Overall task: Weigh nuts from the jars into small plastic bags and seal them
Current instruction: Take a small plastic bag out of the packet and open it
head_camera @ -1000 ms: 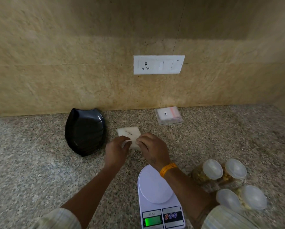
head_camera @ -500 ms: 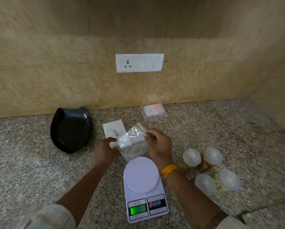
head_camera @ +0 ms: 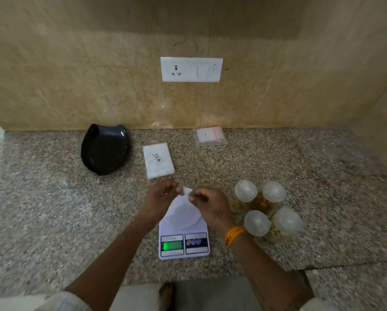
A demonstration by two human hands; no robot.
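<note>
A small clear plastic bag [head_camera: 183, 208] hangs over the round platform of the white digital scale [head_camera: 184, 242], whose green display is lit. My left hand [head_camera: 160, 199] and my right hand [head_camera: 207, 204] each pinch the bag's top edge, close together above the platform. Several jars of nuts [head_camera: 266, 208] with translucent lids stand in a cluster just right of my right hand. A white packet of bags [head_camera: 158, 162] with handwriting lies behind my hands.
A black leaf-shaped plate [head_camera: 105, 150] lies at the back left of the granite counter [head_camera: 42, 209]. Another pack of small bags [head_camera: 209, 137] sits by the tiled wall under a socket plate [head_camera: 191, 69]. The counter's front edge runs below the scale.
Both hands lifted one clear bag off the white packet and brought it toward me, over the scale platform. The view also shifted, so the jars now sit closer to my right hand.
</note>
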